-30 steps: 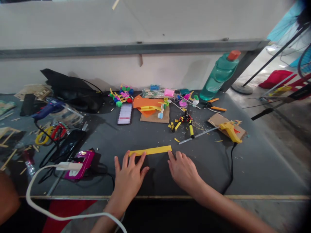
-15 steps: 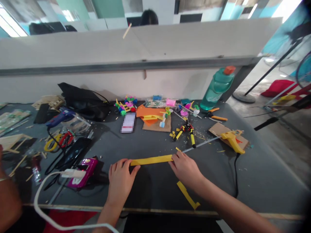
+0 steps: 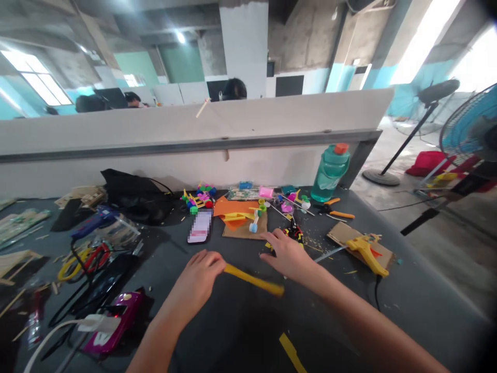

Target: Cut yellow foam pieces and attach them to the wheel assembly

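Yellow in hand: pinched one strip [image 3: 256, 281] by its end in left hand [image 3: 202, 270], showed no join yet, had second strip [image 3: 290, 351] loose at 5 o'clock from it, held right hand [image 3: 288, 254] spread at 2 o'clock, near black-and-yellow pliers [image 3: 297, 234].

I see a dark grey tabletop [image 3: 229, 329] carrying a magenta box-shaped power socket [image 3: 124, 311] at near left, a slumped black bag [image 3: 134, 199] farther back, a flat brown cardboard piece [image 3: 236, 232], a standing translucent teal plastic bottle [image 3: 330, 176], an orange-handled hand tool [image 3: 342, 214] near it and, closest to my camera, a flat yellow strip [image 3: 290, 350].
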A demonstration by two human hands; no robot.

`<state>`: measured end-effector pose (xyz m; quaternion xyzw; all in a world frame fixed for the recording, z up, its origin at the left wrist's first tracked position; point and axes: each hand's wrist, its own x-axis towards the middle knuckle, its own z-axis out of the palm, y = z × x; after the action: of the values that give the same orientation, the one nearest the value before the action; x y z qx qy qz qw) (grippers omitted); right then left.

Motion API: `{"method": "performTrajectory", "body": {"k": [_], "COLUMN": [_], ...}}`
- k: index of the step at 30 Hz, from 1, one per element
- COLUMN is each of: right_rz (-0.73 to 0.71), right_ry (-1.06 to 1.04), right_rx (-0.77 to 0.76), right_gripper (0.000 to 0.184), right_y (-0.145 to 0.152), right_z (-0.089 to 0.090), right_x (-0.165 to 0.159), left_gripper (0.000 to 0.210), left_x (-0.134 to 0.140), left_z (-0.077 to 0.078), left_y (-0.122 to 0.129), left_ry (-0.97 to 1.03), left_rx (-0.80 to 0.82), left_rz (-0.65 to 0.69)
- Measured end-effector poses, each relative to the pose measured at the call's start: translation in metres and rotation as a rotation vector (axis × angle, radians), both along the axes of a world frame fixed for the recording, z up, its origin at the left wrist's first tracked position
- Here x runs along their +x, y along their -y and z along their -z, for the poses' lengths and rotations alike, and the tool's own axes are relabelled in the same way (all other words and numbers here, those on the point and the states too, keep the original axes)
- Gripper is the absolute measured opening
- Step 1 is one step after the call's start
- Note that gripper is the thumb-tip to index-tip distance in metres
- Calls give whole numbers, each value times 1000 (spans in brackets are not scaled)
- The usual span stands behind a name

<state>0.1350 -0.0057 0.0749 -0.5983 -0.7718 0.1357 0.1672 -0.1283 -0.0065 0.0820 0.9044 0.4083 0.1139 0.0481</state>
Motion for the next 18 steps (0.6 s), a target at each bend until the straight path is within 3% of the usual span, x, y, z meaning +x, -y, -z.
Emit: {"method": "performTrajectory", "body": {"k": [3, 7, 10, 12, 14, 16, 18], "right_rz": [-121, -253, -162, -2, 129, 215, 278], "right_ry": [-40, -310, -689, -998, -1122, -1167, -1199], "right_rx": [-33, -258, -355, -372, -298, -180, -68], "right_gripper": [42, 28, 22, 28, 37, 42, 42], "right_y": [-21, -42, -56, -67, -81, -96, -109], "right_z": [-15, -11, 2, 10, 14, 15, 14], "right_x": [5, 2, -2, -4, -5, -5, -3], "left_gripper": [24, 20, 17, 17, 22, 27, 36], "left_x": [22, 52, 73, 86, 98, 109, 119], "left_z": [-30, -36, -22, -8, 7, 22, 33], "left_y": [-27, -62, -84, -95, -102, -106, -109], "left_ry": [-4, 135, 471, 793, 1002, 989, 935], "left_rx": [71, 106, 98, 83, -68, -338, -467], "left_rz": [101, 165, 129, -36, -195, -194, -159]}}
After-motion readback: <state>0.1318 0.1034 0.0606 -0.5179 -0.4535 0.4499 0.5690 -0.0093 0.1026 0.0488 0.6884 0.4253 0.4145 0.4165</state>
